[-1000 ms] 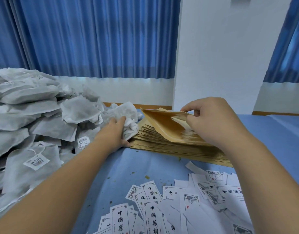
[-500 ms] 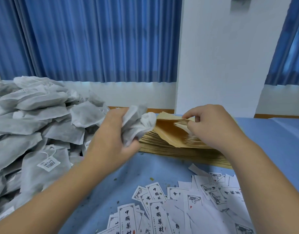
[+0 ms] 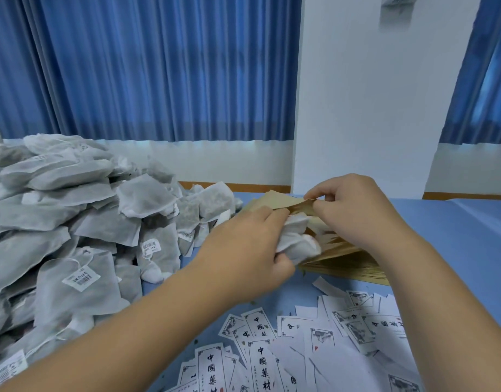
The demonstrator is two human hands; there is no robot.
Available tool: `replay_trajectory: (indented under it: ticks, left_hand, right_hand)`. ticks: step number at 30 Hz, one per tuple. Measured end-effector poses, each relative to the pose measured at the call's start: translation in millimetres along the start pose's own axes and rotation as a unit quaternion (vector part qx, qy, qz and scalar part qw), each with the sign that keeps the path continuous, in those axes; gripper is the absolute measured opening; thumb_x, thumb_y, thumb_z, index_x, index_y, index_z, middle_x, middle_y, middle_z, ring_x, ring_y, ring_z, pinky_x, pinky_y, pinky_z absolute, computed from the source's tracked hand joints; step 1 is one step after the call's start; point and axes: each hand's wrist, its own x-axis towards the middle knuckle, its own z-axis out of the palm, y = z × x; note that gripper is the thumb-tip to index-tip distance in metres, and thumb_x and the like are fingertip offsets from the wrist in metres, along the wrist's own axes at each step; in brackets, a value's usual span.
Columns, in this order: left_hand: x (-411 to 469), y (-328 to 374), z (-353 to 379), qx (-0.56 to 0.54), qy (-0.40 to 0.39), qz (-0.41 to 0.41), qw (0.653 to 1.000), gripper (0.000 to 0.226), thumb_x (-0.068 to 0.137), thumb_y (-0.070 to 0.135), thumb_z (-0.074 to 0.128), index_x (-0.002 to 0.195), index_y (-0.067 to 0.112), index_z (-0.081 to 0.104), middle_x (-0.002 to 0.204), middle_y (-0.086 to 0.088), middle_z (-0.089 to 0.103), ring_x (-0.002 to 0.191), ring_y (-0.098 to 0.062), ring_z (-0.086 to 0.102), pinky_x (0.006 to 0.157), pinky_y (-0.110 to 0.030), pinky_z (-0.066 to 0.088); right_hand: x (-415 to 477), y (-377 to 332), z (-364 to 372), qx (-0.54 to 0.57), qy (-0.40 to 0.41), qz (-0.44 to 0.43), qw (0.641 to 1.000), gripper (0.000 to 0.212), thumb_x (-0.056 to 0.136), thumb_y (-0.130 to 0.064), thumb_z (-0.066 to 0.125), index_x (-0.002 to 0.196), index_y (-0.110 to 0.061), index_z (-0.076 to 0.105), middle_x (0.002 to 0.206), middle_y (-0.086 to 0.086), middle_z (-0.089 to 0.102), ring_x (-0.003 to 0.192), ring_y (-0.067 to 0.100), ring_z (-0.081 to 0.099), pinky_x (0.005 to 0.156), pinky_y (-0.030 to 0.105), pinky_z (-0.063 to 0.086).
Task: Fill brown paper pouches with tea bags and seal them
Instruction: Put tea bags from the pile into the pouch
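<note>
The pouch (image 3: 274,203) lies on top of a stack (image 3: 348,264) of flat brown pouches at the far side of the table (image 3: 456,250), its mouth lifted open. The right hand (image 3: 354,213) pinches the upper lip of that mouth between thumb and forefinger, holding the top layer up off the lower one. The left hand (image 3: 249,244) has its fingers curled tight round a crumpled white tea bag (image 3: 297,241). The bag's far end sits at the pouch mouth, under the raised lip, and its near end bulges out past the thumb. How far the bag reaches inside cannot be told, as both hands cover the opening.

Left of the hands a big pile of tea bags (image 3: 74,222) covers the table, grey-white sachets heaped loosely, some with strings and barcode tags. The nearest sachets lie just beside the stack.

In front, near the forearms, loose white labels (image 3: 314,349) printed with black Chinese characters lie scattered and overlapping on the blue tabletop. Behind the table hang blue curtains (image 3: 144,66) on either side of a white pillar (image 3: 371,108).
</note>
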Motion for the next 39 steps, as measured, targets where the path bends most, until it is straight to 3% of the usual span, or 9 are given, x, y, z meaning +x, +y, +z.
replay_trajectory:
  ticks: [5,11,15,21,25,29,31,33,39]
  left_hand:
    - [29,19,-10,-0.025,-0.036,-0.119,0.992,0.046,0.073,0.058,0.032,0.089,0.019,0.05,0.074,0.005,0.048,0.075,-0.021,0.051,0.051,-0.029,0.031]
    - [37,35,-4,-0.169,0.105,-0.141,0.97,0.036,0.079,0.036,0.067,0.104,0.021,0.045,0.106,0.002,0.043,0.089,-0.022,0.055,0.072,-0.035,0.046]
    - [25,32,5,-0.237,0.095,-0.07,0.964,0.032,0.078,0.037,0.069,0.104,0.028,0.053,0.109,0.006,0.052,0.1,-0.007,0.049,0.079,-0.021,0.037]
    - [-2,15,6,-0.077,0.11,0.009,0.991,0.069,0.074,0.062,0.052,0.129,0.02,0.052,0.122,0.002,0.048,0.103,-0.018,0.054,0.085,-0.035,0.047]
    - [-9,4,11,-0.079,0.047,-0.023,0.995,0.083,0.069,0.061,0.055,0.143,0.034,0.028,0.125,0.012,0.036,0.105,-0.011,0.05,0.084,-0.028,0.045]
    - [-10,2,12,-0.065,0.036,-0.082,0.994,0.055,0.075,0.062,0.048,0.125,0.04,0.041,0.11,0.014,0.038,0.088,-0.009,0.051,0.066,-0.024,0.04]
    - [-5,7,12,-0.027,0.047,-0.094,0.994,0.027,0.081,0.058,0.046,0.096,0.036,0.051,0.093,0.013,0.046,0.082,-0.011,0.049,0.058,-0.025,0.033]
    - [2,12,15,0.006,0.057,-0.105,0.993,0.026,0.085,0.054,0.046,0.077,0.029,0.044,0.077,0.01,0.049,0.074,-0.014,0.047,0.05,-0.025,0.024]
    - [33,26,32,-0.045,-0.012,-0.118,0.992,0.01,0.094,0.025,0.049,0.1,0.017,0.051,0.098,-0.005,0.06,0.092,-0.028,0.06,0.064,-0.031,0.037]
  right_hand:
    - [1,-2,7,0.009,-0.001,-0.008,1.0,0.026,0.077,-0.014,0.056,0.087,-0.029,0.074,0.063,-0.012,0.053,0.062,0.012,0.051,0.059,0.024,0.037]
    - [1,-1,0,0.058,0.02,-0.002,0.998,0.027,0.075,-0.011,0.056,0.076,-0.03,0.074,0.051,-0.013,0.057,0.052,0.005,0.053,0.052,0.022,0.038]
    - [2,1,0,0.064,0.026,-0.001,0.998,0.023,0.077,-0.014,0.058,0.076,-0.028,0.075,0.048,-0.025,0.054,0.048,-0.001,0.05,0.047,0.018,0.031]
    - [5,4,-1,0.082,0.04,0.011,0.996,0.022,0.079,-0.014,0.06,0.084,-0.028,0.075,0.057,-0.017,0.054,0.059,0.001,0.05,0.056,0.02,0.035]
    - [4,4,-3,0.082,0.04,0.012,0.996,0.024,0.079,-0.013,0.057,0.085,-0.028,0.076,0.058,-0.017,0.055,0.059,0.003,0.051,0.057,0.02,0.036]
    - [3,2,-2,0.068,0.031,0.003,0.997,0.023,0.081,-0.014,0.058,0.086,-0.027,0.076,0.066,-0.016,0.056,0.064,0.002,0.051,0.057,0.018,0.036]
    - [2,-1,-1,0.076,0.025,0.001,0.997,0.024,0.08,-0.012,0.057,0.084,-0.027,0.076,0.066,-0.015,0.057,0.064,0.003,0.053,0.057,0.02,0.038]
    - [1,-3,1,0.087,0.019,-0.004,0.996,0.026,0.079,-0.011,0.056,0.081,-0.027,0.076,0.061,-0.017,0.058,0.062,0.001,0.054,0.055,0.019,0.038]
    - [1,-8,3,0.092,0.04,-0.029,0.995,0.026,0.078,-0.01,0.057,0.077,-0.029,0.074,0.055,-0.023,0.057,0.059,-0.005,0.053,0.052,0.016,0.035]
